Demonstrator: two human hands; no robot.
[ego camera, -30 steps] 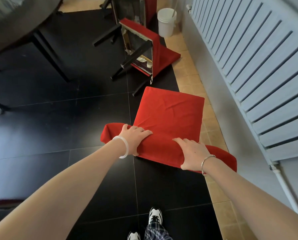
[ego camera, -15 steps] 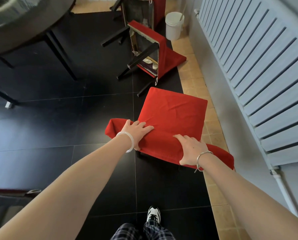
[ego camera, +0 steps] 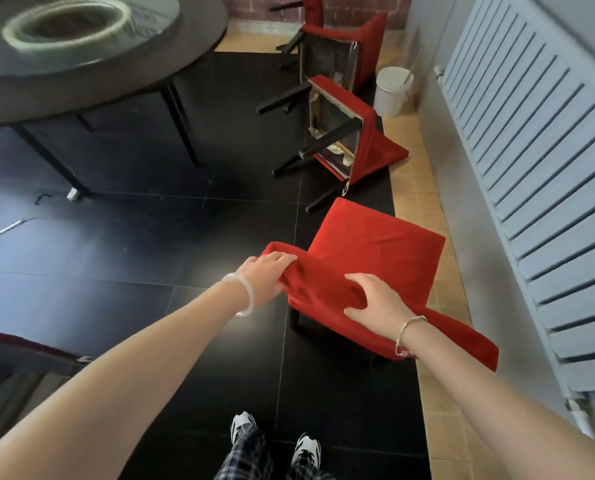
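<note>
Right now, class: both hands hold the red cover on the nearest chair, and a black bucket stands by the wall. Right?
No: the head view shows the bucket is white, not black. Left hand and right hand do hold the red cover.

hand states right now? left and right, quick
Left hand: closed, fingers curled over the left end of the red chair cover.
Right hand: closed, thumb and fingers gripping the same cover further right.

Black-tiled floor point(ego camera: 150, 254) (tan strip point(ego camera: 413, 195) along the wall) carries an upright red-covered chair point(ego camera: 375, 244), a tipped-over chair point(ego camera: 372, 147), a white bucket point(ego camera: 391, 91) and a round table point(ego camera: 199, 53)
</note>
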